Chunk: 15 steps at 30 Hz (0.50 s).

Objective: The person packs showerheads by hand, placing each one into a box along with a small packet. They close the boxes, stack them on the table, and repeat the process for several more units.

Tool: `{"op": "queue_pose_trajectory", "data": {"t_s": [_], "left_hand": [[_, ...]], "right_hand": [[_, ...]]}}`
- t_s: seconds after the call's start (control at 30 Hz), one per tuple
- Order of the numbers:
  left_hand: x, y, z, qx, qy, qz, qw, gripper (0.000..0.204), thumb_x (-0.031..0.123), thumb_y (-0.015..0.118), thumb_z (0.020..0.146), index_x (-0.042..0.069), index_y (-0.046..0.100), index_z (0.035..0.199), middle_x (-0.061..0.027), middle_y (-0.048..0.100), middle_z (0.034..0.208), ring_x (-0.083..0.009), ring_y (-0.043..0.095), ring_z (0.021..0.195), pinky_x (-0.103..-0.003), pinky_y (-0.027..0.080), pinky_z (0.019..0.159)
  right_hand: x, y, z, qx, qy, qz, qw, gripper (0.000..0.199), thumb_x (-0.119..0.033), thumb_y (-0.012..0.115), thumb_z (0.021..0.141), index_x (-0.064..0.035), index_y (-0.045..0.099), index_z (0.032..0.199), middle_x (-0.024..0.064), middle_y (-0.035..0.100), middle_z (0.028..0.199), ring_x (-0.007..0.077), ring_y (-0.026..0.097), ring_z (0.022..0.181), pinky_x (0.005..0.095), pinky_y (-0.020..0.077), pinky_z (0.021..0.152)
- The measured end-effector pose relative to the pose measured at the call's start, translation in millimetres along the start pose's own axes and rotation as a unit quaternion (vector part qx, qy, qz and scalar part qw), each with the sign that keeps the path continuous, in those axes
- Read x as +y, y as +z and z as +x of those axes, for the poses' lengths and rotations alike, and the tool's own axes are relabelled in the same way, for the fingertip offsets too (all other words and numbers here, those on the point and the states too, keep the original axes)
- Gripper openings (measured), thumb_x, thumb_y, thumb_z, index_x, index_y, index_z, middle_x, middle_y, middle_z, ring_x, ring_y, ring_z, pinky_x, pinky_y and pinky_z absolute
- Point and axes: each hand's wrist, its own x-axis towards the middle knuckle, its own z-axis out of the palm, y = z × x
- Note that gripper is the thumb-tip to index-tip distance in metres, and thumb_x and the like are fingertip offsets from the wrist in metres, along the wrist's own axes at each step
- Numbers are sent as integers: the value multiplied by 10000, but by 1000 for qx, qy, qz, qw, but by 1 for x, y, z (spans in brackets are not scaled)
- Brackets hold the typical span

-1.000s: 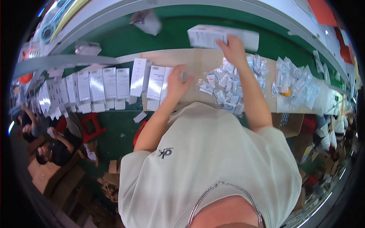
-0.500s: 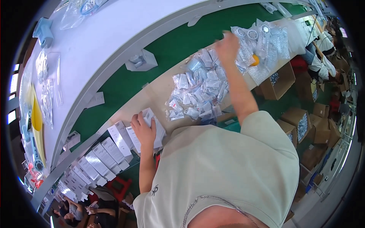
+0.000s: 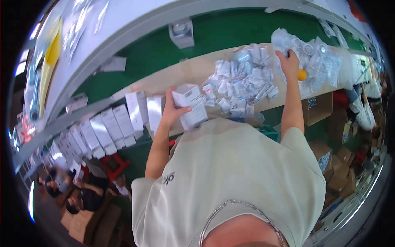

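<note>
My left hand (image 3: 172, 110) is closed on a white box (image 3: 193, 111), thumb across its front, at the near edge of the table. The box stands beside a row of similar white boxes (image 3: 133, 108). Farther right, my right hand (image 3: 289, 62) is closed on a clear bubble-wrap bag (image 3: 281, 39) at the left end of a pile of bubble-wrapped parts (image 3: 319, 61). What lies inside that bag is hard to make out. Between my hands spreads a heap of small clear packets (image 3: 240, 80) with pale contents.
An orange round object (image 3: 302, 74) lies by the bubble-wrapped pile. Behind the table, an open white box (image 3: 181, 35) stands on a green surface, below a raised white shelf (image 3: 135, 18). Cardboard cartons (image 3: 319, 109) stand at the right; co-workers (image 3: 84, 193) sit at the lower left.
The whole view has swung, shifting the table scene rightward. My left hand now grips the white box, which appears more upright. My right hand, blurred before, has closed on a bubble-wrap bag.
</note>
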Motion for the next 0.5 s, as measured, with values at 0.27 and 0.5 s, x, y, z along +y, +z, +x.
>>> {"op": "queue_pose_trajectory", "data": {"t_s": [0.27,0.5], "left_hand": [[6,-40,-6,135,8,-268,954,645,269,686,916,83,389,1457,-115,512,1399,-285,508,1290,-449,428,1079],[36,-18,-3,272,128,-493,816,620,511,517,985,166,373,1479,-80,497,1424,-306,473,1330,-475,394,1114]], "right_hand": [[-131,-31,-178,-339,221,537,740,569,-204,661,908,27,461,1388,92,589,1287,203,584,1136,341,450,993],[-173,-30,-254,-346,-31,501,792,564,-232,696,904,-4,481,1373,146,662,1150,233,647,1010,322,504,846]]}}
